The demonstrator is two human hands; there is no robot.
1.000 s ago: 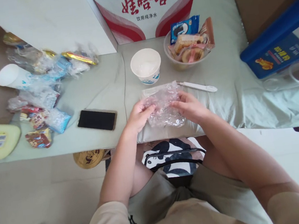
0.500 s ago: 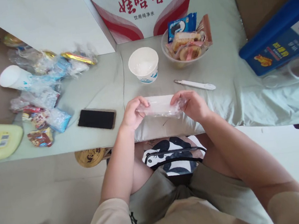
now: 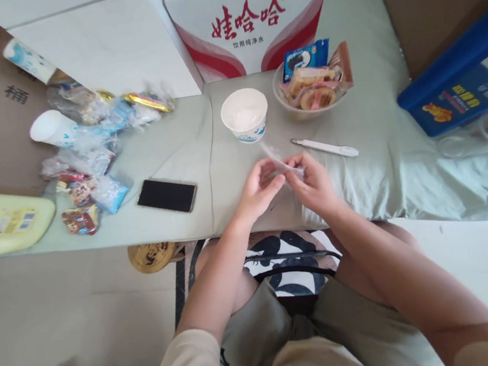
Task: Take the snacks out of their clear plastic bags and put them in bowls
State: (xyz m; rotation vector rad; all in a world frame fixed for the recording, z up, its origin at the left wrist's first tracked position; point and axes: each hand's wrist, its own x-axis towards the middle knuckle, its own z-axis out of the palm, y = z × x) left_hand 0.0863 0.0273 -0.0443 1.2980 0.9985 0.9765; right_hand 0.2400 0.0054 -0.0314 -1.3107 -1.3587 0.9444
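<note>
A thin, clear plastic wrapper (image 3: 272,155) is held between my two hands, over the table's front edge. My right hand (image 3: 313,185) pinches its lower end between thumb and fingers. My left hand (image 3: 259,192) curls around its other side, with the thumb reaching towards the right hand. Just beyond the wrapper stands a white paper bowl (image 3: 245,115) with something whitish and clear inside. To the right of my hands lies a white utility knife (image 3: 325,146), slanting across the cloth.
A plastic bowl of packaged snacks (image 3: 313,90) stands behind the knife. At left lie a phone (image 3: 167,196), crumpled wrappers (image 3: 91,159), a tipped paper cup (image 3: 53,129) and a yellow jug (image 3: 10,221). Large cartons (image 3: 253,29) line the back; a blue container (image 3: 456,76) is at right.
My hands have come together, and the wrapper, earlier stretched flat between them, is now narrow and tilted up on edge. The view has shifted slightly.
</note>
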